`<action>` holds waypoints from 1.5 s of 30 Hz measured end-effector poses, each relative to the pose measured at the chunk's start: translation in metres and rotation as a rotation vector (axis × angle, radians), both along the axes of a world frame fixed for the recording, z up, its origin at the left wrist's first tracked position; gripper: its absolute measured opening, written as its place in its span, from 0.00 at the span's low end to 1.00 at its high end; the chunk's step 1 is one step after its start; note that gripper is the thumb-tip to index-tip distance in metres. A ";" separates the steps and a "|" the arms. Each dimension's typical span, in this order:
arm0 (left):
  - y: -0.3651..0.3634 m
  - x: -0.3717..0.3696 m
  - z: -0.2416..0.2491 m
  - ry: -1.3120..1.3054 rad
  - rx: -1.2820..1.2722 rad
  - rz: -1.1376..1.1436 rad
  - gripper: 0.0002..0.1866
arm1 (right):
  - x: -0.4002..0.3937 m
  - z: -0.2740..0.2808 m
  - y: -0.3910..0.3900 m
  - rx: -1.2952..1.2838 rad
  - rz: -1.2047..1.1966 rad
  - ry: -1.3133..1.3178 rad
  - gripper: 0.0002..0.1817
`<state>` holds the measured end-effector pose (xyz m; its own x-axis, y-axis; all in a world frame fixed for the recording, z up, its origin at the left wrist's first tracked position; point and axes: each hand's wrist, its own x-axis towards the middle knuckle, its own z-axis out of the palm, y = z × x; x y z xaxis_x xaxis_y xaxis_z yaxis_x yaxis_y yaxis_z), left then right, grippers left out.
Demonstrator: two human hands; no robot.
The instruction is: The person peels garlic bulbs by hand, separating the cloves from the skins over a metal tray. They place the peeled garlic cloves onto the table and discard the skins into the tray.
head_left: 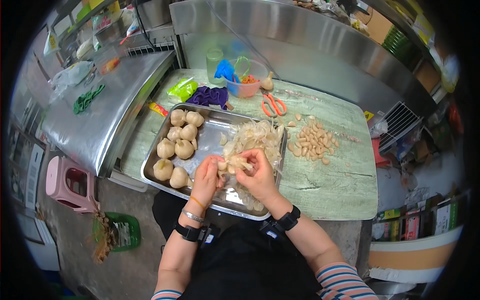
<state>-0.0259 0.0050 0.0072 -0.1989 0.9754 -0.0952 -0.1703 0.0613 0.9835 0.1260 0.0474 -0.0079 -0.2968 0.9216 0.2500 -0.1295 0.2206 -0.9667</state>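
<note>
At frame centre, over the steel tray (150, 172) so papery skins (255, 136) drop in, we pinch a garlic bulb (231, 163) between left hand (206, 177) and right hand (260, 175), prying cloves apart.

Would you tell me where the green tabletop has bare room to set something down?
The widest bare patch of green tabletop lies right of the metal tray, below the heap of peeled garlic cloves. The far edge is crowded: orange scissors, pink bowl, purple cloth. The tray holds whole garlic bulbs and skins.
</note>
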 end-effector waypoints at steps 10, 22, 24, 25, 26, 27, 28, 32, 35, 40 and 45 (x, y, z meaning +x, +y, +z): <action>-0.005 -0.007 0.004 -0.368 0.003 -0.152 0.13 | 0.001 0.014 -0.004 0.492 -0.230 -0.578 0.12; -0.001 -0.001 0.000 -0.166 -0.048 -0.113 0.09 | 0.005 0.017 -0.009 0.083 0.030 -0.169 0.07; -0.001 -0.002 -0.001 -0.164 -0.063 -0.119 0.09 | 0.005 0.018 -0.009 0.079 0.036 -0.174 0.06; -0.001 -0.002 -0.001 -0.153 -0.066 -0.121 0.09 | 0.005 0.018 -0.008 0.079 0.041 -0.179 0.06; -0.001 -0.002 -0.001 -0.143 -0.070 -0.125 0.09 | 0.006 0.018 -0.008 0.076 0.037 -0.179 0.06; -0.001 -0.001 -0.001 -0.142 -0.072 -0.128 0.09 | 0.006 0.018 -0.008 0.076 0.031 -0.186 0.05; -0.001 -0.001 -0.001 -0.123 -0.072 -0.132 0.08 | 0.006 0.018 -0.008 0.075 0.026 -0.193 0.05; 0.000 0.001 -0.001 -0.113 -0.065 -0.139 0.08 | 0.007 0.018 -0.008 0.051 0.011 -0.216 0.04; -0.001 0.001 -0.001 -0.081 -0.056 -0.157 0.08 | 0.009 0.018 -0.006 0.033 0.022 -0.230 0.04; 0.000 0.002 0.001 -0.104 -0.144 -0.228 0.07 | 0.012 0.017 -0.002 -0.242 0.195 -0.100 0.03; -0.001 0.008 -0.005 0.413 0.126 0.155 0.05 | 0.010 0.009 0.001 -0.182 0.023 -0.116 0.04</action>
<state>-0.0183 0.0040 0.0019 -0.3399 0.9300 0.1398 0.2396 -0.0581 0.9691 0.1361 0.0483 0.0013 -0.3353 0.9411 0.0427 -0.0178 0.0390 -0.9991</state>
